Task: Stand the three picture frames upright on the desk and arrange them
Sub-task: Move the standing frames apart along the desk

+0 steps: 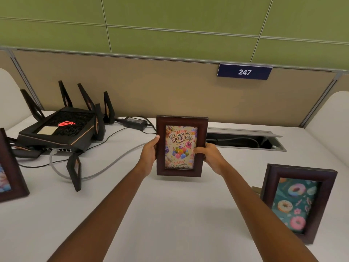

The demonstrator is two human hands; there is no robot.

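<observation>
Both hands, left hand [150, 154] and right hand [211, 157], are clamping fingers on the birthday frame's [181, 146] long sides, holding it upright, right of the router [60, 129], on the desk [170, 214].

an office cubicle, plainly: white desk [170, 214] fenced at the back by a tan fabric partition [151, 87] with metal trim, a blue number plate [244, 72] reading 247 clipped to its top edge, green acoustic wall panels [170, 21] rising behind. set into the desktop near the partition, an open cable tray [243, 138] with wires inside. at the left, a black router [60, 129] with upright antennas, a power brick [135, 122] and grey and black cables trailing across the surface.
</observation>
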